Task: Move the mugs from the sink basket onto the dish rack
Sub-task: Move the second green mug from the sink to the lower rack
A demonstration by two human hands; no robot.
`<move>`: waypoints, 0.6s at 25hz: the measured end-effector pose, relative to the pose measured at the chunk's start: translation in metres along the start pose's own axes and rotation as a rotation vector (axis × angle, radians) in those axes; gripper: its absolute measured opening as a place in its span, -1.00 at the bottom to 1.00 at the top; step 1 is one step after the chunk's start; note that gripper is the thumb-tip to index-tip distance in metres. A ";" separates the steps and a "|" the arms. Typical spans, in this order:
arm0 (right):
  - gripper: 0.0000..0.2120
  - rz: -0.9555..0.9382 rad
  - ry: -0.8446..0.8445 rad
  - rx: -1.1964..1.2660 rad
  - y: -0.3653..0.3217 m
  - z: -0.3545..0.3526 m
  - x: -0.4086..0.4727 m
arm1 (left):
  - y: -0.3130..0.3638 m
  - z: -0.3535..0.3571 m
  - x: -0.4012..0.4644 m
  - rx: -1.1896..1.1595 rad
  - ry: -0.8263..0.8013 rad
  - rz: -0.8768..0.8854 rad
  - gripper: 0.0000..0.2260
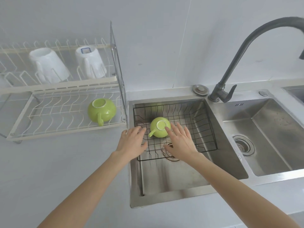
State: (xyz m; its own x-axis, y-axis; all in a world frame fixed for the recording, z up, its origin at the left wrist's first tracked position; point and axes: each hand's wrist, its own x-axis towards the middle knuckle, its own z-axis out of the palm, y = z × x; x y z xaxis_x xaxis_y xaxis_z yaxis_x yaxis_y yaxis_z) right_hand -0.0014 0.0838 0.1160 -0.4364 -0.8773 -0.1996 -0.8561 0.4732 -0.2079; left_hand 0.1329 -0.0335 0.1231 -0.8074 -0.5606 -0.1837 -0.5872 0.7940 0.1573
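Note:
A green mug [158,130] lies upside down in the black wire sink basket [204,122], its handle pointing front left. My left hand [132,141] hovers open just left of the mug, over the basket's left rim. My right hand [181,140] is open just right of it, one fingertip touching the mug's base. Neither hand grips the mug. A second green mug [102,112] rests upside down on the lower tier of the white dish rack [49,124], at its right end.
Two white cups [49,65] [90,61] stand inverted on the rack's upper tier. A dark faucet [243,55] arches over the right side. A second sink bowl [271,137] lies to the right. A metal rack post [118,71] stands between rack and sink.

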 end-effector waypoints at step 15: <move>-0.37 0.013 -0.175 0.124 0.083 0.018 0.047 | 0.039 0.037 0.071 -0.074 -0.122 -0.137 -0.52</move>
State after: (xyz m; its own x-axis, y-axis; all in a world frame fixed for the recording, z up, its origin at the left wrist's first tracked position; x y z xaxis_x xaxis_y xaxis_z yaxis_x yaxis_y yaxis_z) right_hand -0.0878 0.0835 0.0725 -0.3835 -0.8488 -0.3639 -0.8054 0.5002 -0.3180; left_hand 0.0548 -0.0340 0.0801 -0.7094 -0.6260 -0.3239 -0.6973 0.6904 0.1927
